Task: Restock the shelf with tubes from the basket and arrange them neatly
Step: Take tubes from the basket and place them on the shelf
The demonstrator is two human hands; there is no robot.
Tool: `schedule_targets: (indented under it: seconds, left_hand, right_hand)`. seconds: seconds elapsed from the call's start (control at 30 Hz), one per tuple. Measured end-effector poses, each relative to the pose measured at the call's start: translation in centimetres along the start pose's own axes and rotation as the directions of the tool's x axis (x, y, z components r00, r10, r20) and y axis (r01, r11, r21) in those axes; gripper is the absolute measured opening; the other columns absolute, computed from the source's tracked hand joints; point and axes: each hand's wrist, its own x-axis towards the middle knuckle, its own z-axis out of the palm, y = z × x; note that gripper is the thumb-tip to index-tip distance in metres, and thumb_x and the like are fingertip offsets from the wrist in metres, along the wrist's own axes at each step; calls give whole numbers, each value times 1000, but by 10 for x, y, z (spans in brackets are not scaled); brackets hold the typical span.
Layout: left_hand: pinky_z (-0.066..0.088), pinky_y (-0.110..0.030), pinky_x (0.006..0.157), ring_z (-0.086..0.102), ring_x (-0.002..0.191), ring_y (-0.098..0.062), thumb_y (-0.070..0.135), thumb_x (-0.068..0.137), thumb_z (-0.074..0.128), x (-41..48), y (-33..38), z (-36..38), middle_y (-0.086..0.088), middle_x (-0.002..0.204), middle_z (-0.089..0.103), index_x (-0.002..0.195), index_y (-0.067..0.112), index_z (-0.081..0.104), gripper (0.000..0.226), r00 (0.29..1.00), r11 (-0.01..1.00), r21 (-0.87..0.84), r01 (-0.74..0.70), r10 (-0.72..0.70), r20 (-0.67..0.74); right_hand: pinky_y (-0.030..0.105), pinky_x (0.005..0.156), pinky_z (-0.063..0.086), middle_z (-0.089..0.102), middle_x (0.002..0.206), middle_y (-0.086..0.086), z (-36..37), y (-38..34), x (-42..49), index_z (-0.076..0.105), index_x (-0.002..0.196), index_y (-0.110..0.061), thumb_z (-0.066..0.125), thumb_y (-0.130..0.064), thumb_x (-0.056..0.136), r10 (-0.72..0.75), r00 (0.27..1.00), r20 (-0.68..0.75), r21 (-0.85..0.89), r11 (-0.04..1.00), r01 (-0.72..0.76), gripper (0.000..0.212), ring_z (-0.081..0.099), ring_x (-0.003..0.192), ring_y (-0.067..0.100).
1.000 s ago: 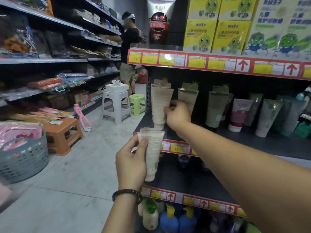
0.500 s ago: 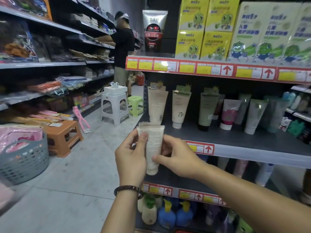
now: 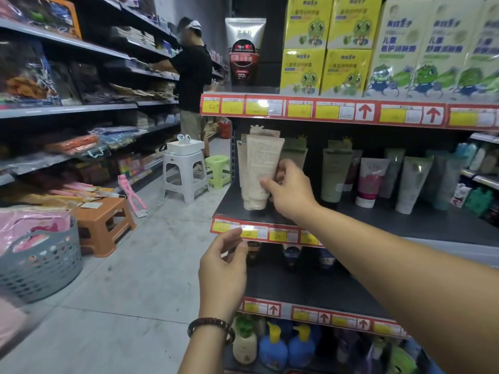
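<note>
- Shop aisle; shelf [image 3: 391, 225] at right carries upright tubes [image 3: 372, 182].
- Right hand [image 3: 291, 190]: fingers [image 3: 266, 183] grasp a beige tube [image 3: 262, 163] at the row's left end, nearly placed.
- Left hand [image 3: 221, 271] empty, fingers relaxed.
- Basket [image 3: 40, 268], near left: remaining stock hidden.

I can't read the price tags [image 3: 276, 236]: too blurred. The basket [image 3: 54, 265] is cut off at the left edge. My right hand [image 3: 291, 190] hides the lower side of the tube [image 3: 260, 163].
</note>
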Motion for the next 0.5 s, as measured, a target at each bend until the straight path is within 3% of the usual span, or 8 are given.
schedule_targets:
  seconds: [0.1, 0.3, 0.4, 0.5]
  left_hand:
    - [66, -42, 100, 71, 103, 13, 21, 107, 71, -1, -3, 4, 24, 113, 78, 120, 38, 78, 23, 999, 999, -5, 41, -40, 28]
    - [66, -43, 96, 70, 96, 13, 19, 105, 72, -1, -8, 10, 28, 103, 78, 111, 35, 79, 18, 998, 999, 31, 42, -43, 44]
    - [66, -41, 94, 68, 97, 15, 21, 105, 71, -2, -9, 13, 33, 102, 76, 108, 34, 79, 15, 998, 998, 59, 36, -40, 57]
    - [65, -38, 94, 68, 97, 15, 22, 105, 72, -2, -12, 16, 26, 102, 78, 108, 35, 78, 15, 997, 997, 74, 31, -36, 69]
  right_hand:
    - [46, 96, 67, 73, 113, -6, 10, 9, 2, 61, 123, -23, 76, -16, 104, 29, 1000, 8, 20, 999, -30, 26, 73, 105, 12]
    - [49, 99, 65, 75, 115, -2, 23, 18, -2, 62, 123, -23, 77, -18, 104, 58, 998, 16, -25, 998, -57, 25, 74, 111, 20]
    - [43, 101, 63, 76, 124, 1, 25, 18, -2, 60, 124, -25, 76, -20, 105, 49, 999, 18, -51, 998, -48, 26, 73, 117, 22]
    - [37, 99, 61, 74, 133, 2, 26, 18, -4, 58, 128, -25, 74, -21, 106, 56, 998, 32, -54, 997, -54, 28, 72, 123, 23]
